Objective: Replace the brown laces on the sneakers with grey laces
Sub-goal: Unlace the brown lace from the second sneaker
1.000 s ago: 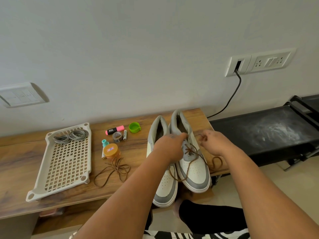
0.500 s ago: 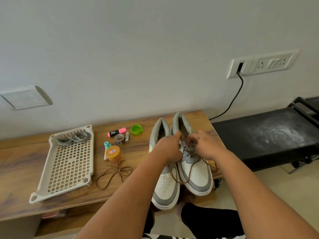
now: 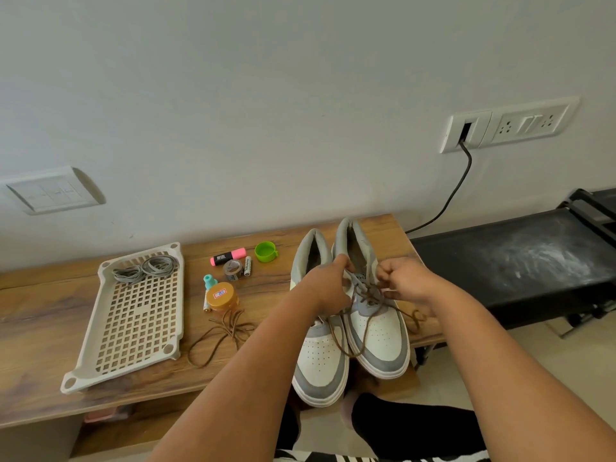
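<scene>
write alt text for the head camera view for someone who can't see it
A person's left hand and right hand work at the brown lace on the right-hand grey and white sneaker, beside its unlaced twin on a wooden table. A loose brown lace lies left, and coiled grey laces sit in a white perforated tray.

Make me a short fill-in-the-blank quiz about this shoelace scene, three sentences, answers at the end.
1. The coiled grey laces lie in the white ____.
2. The right hand works on the right sneaker, still threaded with a ____ lace.
3. A loose brown lace lies on the table just in front of the ____ jar.

Answers: tray; brown; orange
</scene>
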Demonstrator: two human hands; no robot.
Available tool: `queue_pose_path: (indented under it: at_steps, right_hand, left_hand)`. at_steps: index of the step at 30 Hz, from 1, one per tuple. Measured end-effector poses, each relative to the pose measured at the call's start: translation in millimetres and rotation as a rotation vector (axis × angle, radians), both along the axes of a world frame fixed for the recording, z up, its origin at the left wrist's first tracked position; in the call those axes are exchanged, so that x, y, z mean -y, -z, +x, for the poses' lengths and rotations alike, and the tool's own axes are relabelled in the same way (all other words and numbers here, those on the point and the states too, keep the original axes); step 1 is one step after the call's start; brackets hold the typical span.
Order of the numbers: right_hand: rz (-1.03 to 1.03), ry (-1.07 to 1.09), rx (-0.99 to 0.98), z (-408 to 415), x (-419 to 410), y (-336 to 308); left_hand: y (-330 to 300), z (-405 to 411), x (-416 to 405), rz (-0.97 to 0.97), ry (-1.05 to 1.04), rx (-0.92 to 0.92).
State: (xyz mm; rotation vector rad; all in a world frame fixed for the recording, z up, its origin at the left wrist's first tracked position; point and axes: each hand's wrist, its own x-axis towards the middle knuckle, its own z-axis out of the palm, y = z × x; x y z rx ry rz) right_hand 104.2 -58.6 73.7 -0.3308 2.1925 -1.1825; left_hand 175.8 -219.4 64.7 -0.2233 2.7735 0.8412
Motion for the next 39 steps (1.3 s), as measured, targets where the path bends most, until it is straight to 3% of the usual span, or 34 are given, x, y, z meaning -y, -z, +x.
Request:
queue_pose_path:
  at_steps: [3,9,13,18,21,27,31,39]
  right_hand:
    - [-0.131,0.128,0.181,-7,-20,8]
    - [-0.111,-0.024,-0.026,-4,-13,10]
    - [0.167,-0.201,-0.365,3,4,4]
    - [0.199,-0.218,-0.421,3,4,6]
    - [0.19,-0.196,-0.369,1,1,12]
    - [-0.076,-0.077,-0.024,-10,-14,24]
    - [-0.148,-0.075,0.046,-9,-15,25]
    - [-0.219,-0.055,0.175,-10,-15,24]
  left_hand:
    - [0,-2,2,-0.004,0.013,0.012]
    - [0,-4,2,-0.03,0.033,0.008]
    - [1,-2,-1,-0.01,-0.003,-0.017]
    - [8,-2,-18,0.273,-0.192,-0.018]
    - [12,-5,-21,0.316,-0.24,-0.053]
    - [12,-6,-14,0.285,-0.265,-0.143]
    - [14,-5,-19,0.201,-0.206,-0.161]
    - [14,-6,-27,0.207,-0.279,-0.162]
